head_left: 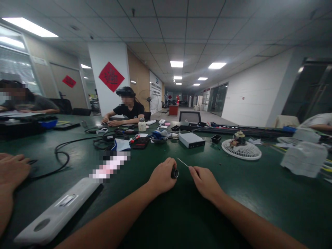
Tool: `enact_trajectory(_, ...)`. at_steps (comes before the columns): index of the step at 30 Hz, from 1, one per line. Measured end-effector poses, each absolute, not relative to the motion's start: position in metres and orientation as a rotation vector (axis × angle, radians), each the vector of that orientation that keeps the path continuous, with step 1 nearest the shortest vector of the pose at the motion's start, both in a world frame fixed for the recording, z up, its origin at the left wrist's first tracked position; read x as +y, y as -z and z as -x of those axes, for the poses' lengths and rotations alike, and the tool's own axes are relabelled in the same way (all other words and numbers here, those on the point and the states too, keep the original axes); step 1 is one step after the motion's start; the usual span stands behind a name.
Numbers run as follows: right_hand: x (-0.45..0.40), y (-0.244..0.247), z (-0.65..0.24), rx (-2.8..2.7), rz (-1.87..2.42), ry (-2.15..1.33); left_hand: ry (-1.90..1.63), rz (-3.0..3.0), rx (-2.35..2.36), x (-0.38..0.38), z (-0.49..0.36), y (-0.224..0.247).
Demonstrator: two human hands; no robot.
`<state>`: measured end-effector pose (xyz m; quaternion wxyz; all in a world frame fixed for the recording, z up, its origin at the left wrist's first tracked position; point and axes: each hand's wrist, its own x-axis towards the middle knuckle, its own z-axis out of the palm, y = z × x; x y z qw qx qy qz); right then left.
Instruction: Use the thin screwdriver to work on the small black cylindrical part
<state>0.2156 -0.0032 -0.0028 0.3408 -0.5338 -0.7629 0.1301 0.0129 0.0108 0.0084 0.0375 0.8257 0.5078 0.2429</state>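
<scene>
My left hand (pixel 163 175) is closed around a small dark cylindrical part (pixel 175 173), whose round end faces right. The rest of that part is hidden by my fingers. My right hand (pixel 205 180) pinches a thin pale rod (pixel 183 162) between thumb and fingers. The rod's free tip points up and left, apart from the dark part. Both hands are just above the green table (pixel 241 200), close to each other. A white disc drive-like box (pixel 191 140) lies beyond them, and a white round fan grille (pixel 241 152) with a motor rests farther right.
At left lie a long white device (pixel 61 209) and a black cable (pixel 69 155); another person's hand (pixel 12 171) is beside them. Tools, a cloth (pixel 121 144) and a cream bottle (pixel 141 125) stand farther back. A person (pixel 128 110) sits across the table. White wrapped material (pixel 304 158) lies right.
</scene>
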Motion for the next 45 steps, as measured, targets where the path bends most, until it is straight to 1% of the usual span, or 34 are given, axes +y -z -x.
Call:
enact_trajectory(4, -0.006, -0.001, -0.223, -2.053, 1.434, -0.356, -0.771, -2.394, 1.698, 0.019, -0.004, -0.006)
enact_trajectory(8, -0.012, -0.006, -0.219, -2.109, 1.382, -0.391, -0.744, -2.433, 1.726, 0.022, -0.003, -0.003)
enact_trajectory(18, -0.014, -0.005, -0.215, -2.172, 1.235, -0.488, -0.632, -2.558, 1.688, 0.013, -0.013, -0.006)
enact_trajectory(24, -0.014, -0.007, -0.217, -2.126, 1.357, -0.366, -0.607, -2.578, 1.644, 0.013, -0.013, -0.005)
enact_trajectory(26, -0.014, -0.007, -0.216, -2.126, 1.321, -0.351, -0.605, -2.586, 1.592, 0.013, -0.012, -0.004)
enact_trajectory(31, -0.016, -0.009, -0.216, -2.231, 1.189, -0.442, -0.586, -2.628, 1.539, 0.013, -0.011, -0.004)
enact_trajectory(39, -0.014, -0.014, -0.218, -2.194, 1.418, -0.309, -0.54, -2.627, 1.564, 0.011, -0.014, -0.007)
enact_trajectory(43, -0.013, -0.012, -0.219, -2.145, 1.532, -0.258, -0.594, -2.583, 1.637, 0.012, -0.012, -0.008)
enact_trajectory(45, -0.011, -0.011, -0.222, -2.135, 1.594, -0.289, -0.625, -2.534, 1.689, 0.013, -0.011, -0.009)
